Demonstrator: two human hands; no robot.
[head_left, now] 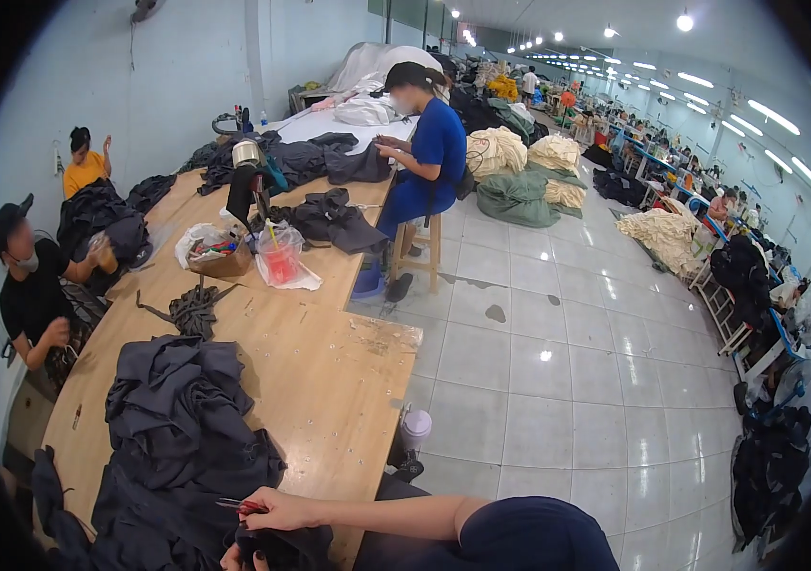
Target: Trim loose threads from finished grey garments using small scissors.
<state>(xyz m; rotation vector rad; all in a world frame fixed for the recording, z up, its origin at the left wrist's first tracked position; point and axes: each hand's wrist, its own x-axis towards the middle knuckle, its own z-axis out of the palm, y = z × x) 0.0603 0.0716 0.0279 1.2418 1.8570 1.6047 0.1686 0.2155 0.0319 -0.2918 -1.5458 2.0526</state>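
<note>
My right hand (280,508) is closed around small red-handled scissors (251,507), whose blades point left over the dark cloth. Just below, at the lower edge of the picture, my left hand (234,558) grips a dark grey garment (296,544); only part of that hand shows. A large heap of dark grey garments (177,400) lies on the wooden table (329,381) beside and beyond my hands. Farther up the table is a small bundle of dark fabric strips (194,309).
Past the strips stand a box of small items (215,262) and a red drink cup (279,255). A person in blue (436,143) sits on a stool at the table's right side. Two people are on the left. A lilac tumbler (416,428) is beside the table edge.
</note>
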